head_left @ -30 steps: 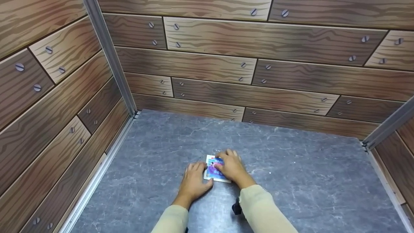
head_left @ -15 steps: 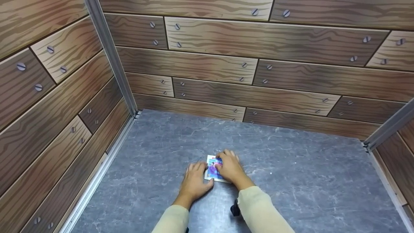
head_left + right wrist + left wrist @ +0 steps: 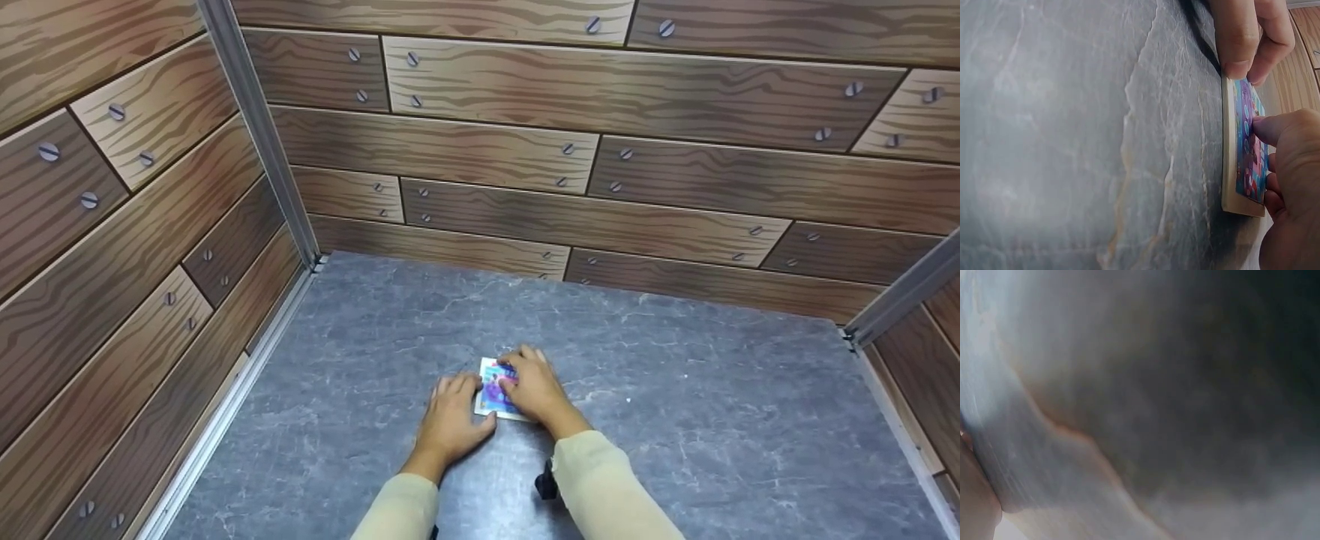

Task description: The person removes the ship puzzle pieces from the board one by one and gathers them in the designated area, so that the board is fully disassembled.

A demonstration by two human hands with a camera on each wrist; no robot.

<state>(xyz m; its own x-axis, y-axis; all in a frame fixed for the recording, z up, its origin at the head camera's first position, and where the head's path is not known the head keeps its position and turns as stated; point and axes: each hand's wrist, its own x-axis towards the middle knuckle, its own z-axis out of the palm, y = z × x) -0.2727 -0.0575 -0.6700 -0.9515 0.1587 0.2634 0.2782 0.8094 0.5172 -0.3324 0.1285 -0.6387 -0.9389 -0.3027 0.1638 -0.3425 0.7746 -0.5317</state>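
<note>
- Barely anything moved vs a second ago: the right hand [image 3: 534,386] slid a hair leftward over a small flat rectangular board [image 3: 491,388] (blue, purple and pink picture, pale border), while that board and the left hand [image 3: 450,420] look parked
- Closest to the camera you get two long cream sleeves [image 3: 615,480], with a black gadget [image 3: 546,484] poking out by the right cuff
- Left hand is loosely spread, fingertips at the board's left edge and thumb at its near-left corner, so more bracing than gripping imo
- Right hand is curled over the right side, thumb down on the picture and fingers bent toward the far edge, so that one does seem to have hold of it
- Key thing spatially: the board lies flat on the grey marbled surface [image 3: 675,397], between the hands, and the right one is nearer since it's partly on top. Can't call the long axis, too much of that end is covered
- Right wrist cam shows what the head cam doesn't: the board's thick pale side, plus left thumb tip touching the corner. Left wrist cam is just dark blur and a sliver of hand
- Further out, white specks [image 3: 628,400] off to the right, then walls printed like wood planks [image 3: 487,90] and a grey metal corner post [image 3: 262,127]
</note>
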